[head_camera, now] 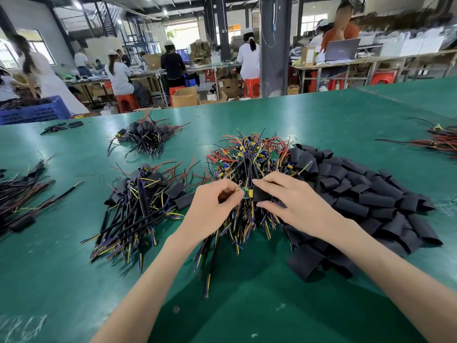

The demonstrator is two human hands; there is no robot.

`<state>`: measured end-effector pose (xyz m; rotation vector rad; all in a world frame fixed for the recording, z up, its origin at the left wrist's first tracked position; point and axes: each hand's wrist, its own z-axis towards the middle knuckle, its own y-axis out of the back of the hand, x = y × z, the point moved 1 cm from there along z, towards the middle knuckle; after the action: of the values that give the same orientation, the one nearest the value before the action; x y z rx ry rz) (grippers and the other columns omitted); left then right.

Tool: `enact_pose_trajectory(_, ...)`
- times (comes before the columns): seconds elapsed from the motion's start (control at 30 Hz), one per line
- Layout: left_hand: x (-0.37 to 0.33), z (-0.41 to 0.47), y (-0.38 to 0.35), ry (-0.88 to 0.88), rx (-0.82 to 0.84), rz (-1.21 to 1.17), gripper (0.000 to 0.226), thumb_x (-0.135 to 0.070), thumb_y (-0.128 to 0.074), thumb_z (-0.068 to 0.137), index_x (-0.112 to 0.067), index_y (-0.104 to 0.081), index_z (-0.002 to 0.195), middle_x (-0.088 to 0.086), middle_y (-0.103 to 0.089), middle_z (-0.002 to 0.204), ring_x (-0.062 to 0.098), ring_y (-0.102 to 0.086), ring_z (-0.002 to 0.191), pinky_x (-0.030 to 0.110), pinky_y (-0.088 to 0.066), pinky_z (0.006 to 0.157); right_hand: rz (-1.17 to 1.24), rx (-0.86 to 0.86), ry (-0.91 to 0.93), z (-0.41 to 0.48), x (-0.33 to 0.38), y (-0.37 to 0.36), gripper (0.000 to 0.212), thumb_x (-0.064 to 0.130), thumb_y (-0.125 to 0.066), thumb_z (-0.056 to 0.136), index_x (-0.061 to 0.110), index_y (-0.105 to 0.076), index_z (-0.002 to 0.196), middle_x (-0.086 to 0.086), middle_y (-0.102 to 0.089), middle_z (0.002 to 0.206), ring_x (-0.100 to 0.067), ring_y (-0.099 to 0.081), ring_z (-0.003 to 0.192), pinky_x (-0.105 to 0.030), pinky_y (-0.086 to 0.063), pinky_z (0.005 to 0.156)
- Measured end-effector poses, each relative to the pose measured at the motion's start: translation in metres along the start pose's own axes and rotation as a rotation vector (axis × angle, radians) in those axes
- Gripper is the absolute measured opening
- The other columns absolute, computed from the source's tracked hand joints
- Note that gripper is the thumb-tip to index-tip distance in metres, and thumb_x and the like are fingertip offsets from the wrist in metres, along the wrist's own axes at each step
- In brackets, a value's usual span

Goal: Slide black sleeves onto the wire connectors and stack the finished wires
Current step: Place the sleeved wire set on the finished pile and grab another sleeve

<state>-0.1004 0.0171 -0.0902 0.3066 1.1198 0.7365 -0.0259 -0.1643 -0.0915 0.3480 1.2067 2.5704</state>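
Over the middle of the tabletop (272, 115), the left hand (212, 206) pinches a small green connector (246, 194) between curled fingertips. The right hand (294, 201) grips a black sleeve (259, 195), its mouth right against the connector. That soft mouth looks flattened — it may catch on the connector's parts or the ring-tipped yellow lead (239, 186) and bunch up. The loose wires (247, 157) underneath could snag and drag along too — muddling the finished stack (146, 194) toward the left edge.
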Motion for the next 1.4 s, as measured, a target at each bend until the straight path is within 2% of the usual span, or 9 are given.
enact_pose_trajectory(0.13, -0.003, 0.000, -0.002, -0.005, -0.004, -0.022, 0.011, -0.013, -0.065, 0.088, -0.014, -0.064, 0.077, 0.003, -0.064, 0.067, 0.005, -0.047, 0.059, 0.020, -0.040, 0.063, 0.003, 0.007, -0.003, 0.000, -0.001, -0.002, 0.042, 0.018, -0.073, 0.082, 0.003, -0.062, 0.119, -0.006, -0.062, 0.103, -0.018, -0.058, 0.084, -0.025, -0.046, 0.076)
enact_pose_trajectory(0.3, -0.003, -0.001, -0.002, -0.004, -0.009, -0.010, 0.013, -0.015, -0.065, 0.088, -0.011, -0.064, 0.075, 0.003, -0.062, 0.065, 0.003, -0.042, 0.056, 0.019, -0.037, 0.060, -0.022, -0.003, -0.003, -0.001, -0.002, -0.003, 0.042, 0.018, -0.073, 0.081, 0.002, -0.063, 0.117, -0.007, -0.062, 0.102, -0.021, -0.060, 0.087, -0.028, -0.048, 0.078)
enact_pose_trajectory(0.53, -0.005, -0.001, -0.004, 0.026, -0.025, -0.030, 0.021, -0.016, -0.063, 0.090, -0.024, -0.061, 0.070, -0.010, -0.058, 0.061, -0.001, -0.043, 0.051, 0.011, -0.033, 0.056, -0.005, -0.009, -0.027, -0.002, 0.000, -0.006, 0.041, 0.020, -0.072, 0.082, 0.004, -0.062, 0.118, -0.006, -0.061, 0.102, -0.017, -0.057, 0.084, -0.027, -0.047, 0.076)
enact_pose_trajectory(0.67, -0.008, -0.003, -0.006, 0.026, -0.057, -0.041, 0.014, -0.016, -0.062, 0.090, -0.014, -0.064, 0.077, -0.002, -0.061, 0.064, 0.000, -0.041, 0.052, 0.011, -0.034, 0.056, 0.042, -0.004, -0.068, -0.002, 0.000, -0.005, 0.041, 0.023, -0.070, 0.084, 0.004, -0.062, 0.120, -0.006, -0.061, 0.104, -0.020, -0.060, 0.086, -0.026, -0.046, 0.079)
enact_pose_trajectory(0.83, -0.014, -0.004, -0.005, -0.065, -0.110, 0.014, 0.013, -0.011, -0.063, 0.089, -0.008, -0.062, 0.077, -0.011, -0.050, 0.059, 0.002, -0.040, 0.055, 0.011, -0.034, 0.057, 0.074, -0.037, -0.087, 0.002, 0.001, -0.001, 0.037, 0.022, -0.072, 0.082, 0.005, -0.066, 0.114, -0.006, -0.064, 0.103, -0.022, -0.063, 0.086, -0.030, -0.051, 0.080)
enact_pose_trajectory(1.0, -0.015, -0.004, -0.002, -0.083, -0.095, 0.014, 0.013, -0.011, -0.064, 0.089, -0.006, -0.062, 0.077, -0.009, -0.053, 0.062, 0.003, -0.040, 0.057, 0.013, -0.034, 0.058, 0.101, -0.066, -0.078, 0.003, 0.002, -0.001, 0.037, 0.021, -0.073, 0.081, 0.005, -0.066, 0.113, -0.005, -0.064, 0.101, -0.021, -0.063, 0.085, -0.035, -0.052, 0.078)
enact_pose_trajectory(1.13, -0.016, -0.004, -0.002, -0.069, -0.066, -0.016, 0.014, -0.010, -0.064, 0.089, -0.011, -0.061, 0.075, -0.013, -0.051, 0.058, 0.000, -0.041, 0.054, 0.010, -0.033, 0.057, 0.121, -0.053, -0.057, 0.004, 0.003, -0.002, 0.040, 0.021, -0.072, 0.080, 0.002, -0.066, 0.114, -0.008, -0.064, 0.101, -0.020, -0.063, 0.084, -0.030, -0.050, 0.080)
enact_pose_trajectory(1.3, -0.016, -0.005, -0.005, -0.059, -0.030, 0.010, 0.011, -0.010, -0.063, 0.089, -0.006, -0.063, 0.079, -0.002, -0.056, 0.064, 0.004, -0.040, 0.057, 0.016, -0.035, 0.058, 0.177, -0.020, -0.066, 0.005, 0.005, 0.000, 0.039, 0.022, -0.072, 0.080, 0.003, -0.067, 0.113, -0.005, -0.065, 0.099, -0.005, -0.050, 0.078, -0.018, -0.041, 0.075)
enact_pose_trajectory(1.4, -0.016, -0.004, -0.004, -0.047, -0.037, 0.015, 0.013, -0.011, -0.064, 0.089, -0.009, -0.060, 0.076, -0.009, -0.054, 0.061, 0.002, -0.041, 0.055, 0.012, -0.033, 0.057, 0.178, -0.020, -0.083, 0.004, 0.006, 0.000, 0.038, 0.021, -0.073, 0.080, 0.004, -0.067, 0.114, -0.005, -0.065, 0.101, -0.002, -0.048, 0.080, -0.017, -0.039, 0.075)
